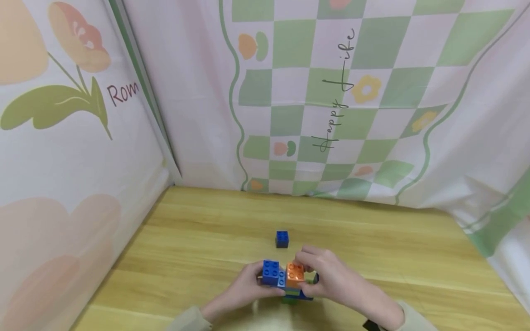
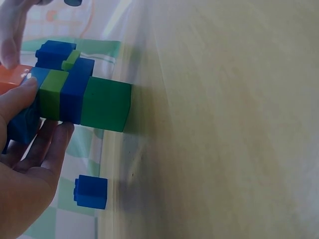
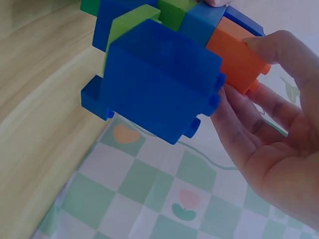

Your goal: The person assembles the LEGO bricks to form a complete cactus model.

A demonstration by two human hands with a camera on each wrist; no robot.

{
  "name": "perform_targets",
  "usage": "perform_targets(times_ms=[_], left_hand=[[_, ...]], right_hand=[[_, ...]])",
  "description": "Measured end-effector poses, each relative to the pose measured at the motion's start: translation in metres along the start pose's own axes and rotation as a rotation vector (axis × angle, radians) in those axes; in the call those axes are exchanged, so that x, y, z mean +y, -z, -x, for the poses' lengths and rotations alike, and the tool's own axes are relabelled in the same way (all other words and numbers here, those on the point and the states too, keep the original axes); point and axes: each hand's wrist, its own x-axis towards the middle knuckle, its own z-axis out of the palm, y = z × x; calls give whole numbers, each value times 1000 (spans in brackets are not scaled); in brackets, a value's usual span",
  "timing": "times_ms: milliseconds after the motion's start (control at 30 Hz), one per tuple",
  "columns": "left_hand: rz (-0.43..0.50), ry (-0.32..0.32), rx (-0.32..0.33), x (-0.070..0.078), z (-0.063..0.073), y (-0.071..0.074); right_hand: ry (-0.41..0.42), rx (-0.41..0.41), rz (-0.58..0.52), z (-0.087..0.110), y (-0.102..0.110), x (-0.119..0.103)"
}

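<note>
My left hand grips a stack of toy building blocks from the left side. A dark green block forms its bottom, with blue and lime green layers above it. On the upper left of the stack sits a blue block. With thumb and fingers my right hand pinches an orange block at the top, beside that blue one. Another blue block projects on the right side, over a lime green piece. Whether the stack touches the table cannot be told.
A loose blue block stands on the wooden table beyond the hands. Behind the table hangs a green and white checked cloth; a flower-printed cloth lines the left side.
</note>
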Motion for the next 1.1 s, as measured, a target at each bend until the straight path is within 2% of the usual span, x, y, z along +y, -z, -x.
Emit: perform_targets(times_ms=[167, 367, 500, 667, 767, 900, 1100], left_hand=[[20, 14, 5, 1, 1, 0], [25, 16, 11, 1, 2, 1], [-1, 20, 16, 1, 2, 0], [-7, 22, 21, 1, 1, -1], [6, 25, 22, 2, 2, -1], [16, 32, 26, 4, 2, -2], [14, 47, 26, 7, 3, -2]], right_hand=[[-24, 6, -14, 3, -2, 1], [2, 3, -19, 8, -4, 4], [23, -6, -82, 10, 1, 7], [49, 35, -151, 10, 10, 15], [5, 41, -154, 8, 16, 21], [-103, 24, -178, 4, 21, 31], [-202, -2, -233, -5, 18, 51]])
